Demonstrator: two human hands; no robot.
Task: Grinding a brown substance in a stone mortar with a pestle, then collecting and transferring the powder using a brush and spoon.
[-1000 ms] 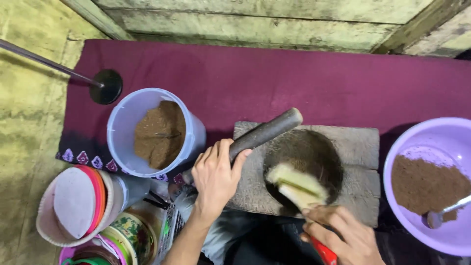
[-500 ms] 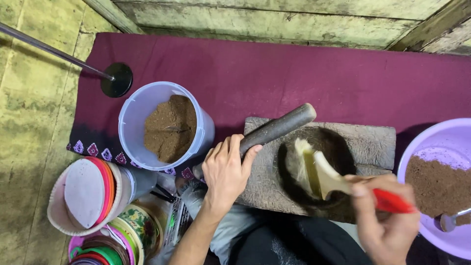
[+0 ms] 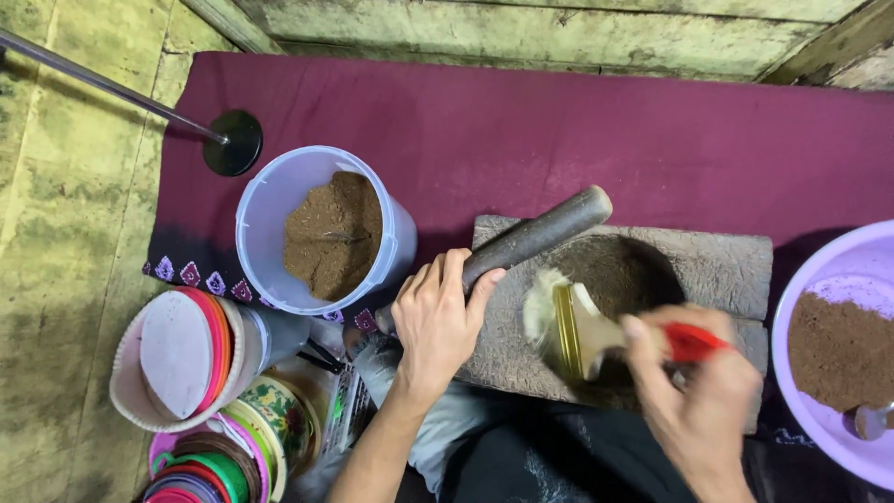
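My left hand grips the near end of a dark stone roller that lies tilted across a grey grinding slab. My right hand holds a paintbrush with a red handle and pale bristles, the bristles touching the left side of the slab's dark hollow. The brush is blurred.
A white tub part full of brown powder stands left of the slab on a maroon cloth. A purple basin with brown powder and a spoon sits at the right. Stacked coloured lids and containers lie at lower left. A black-footed metal rod stands at upper left.
My right hand has swept the brush from the middle of the hollow toward its left edge. My left hand stays on the roller. The view has shifted slightly.
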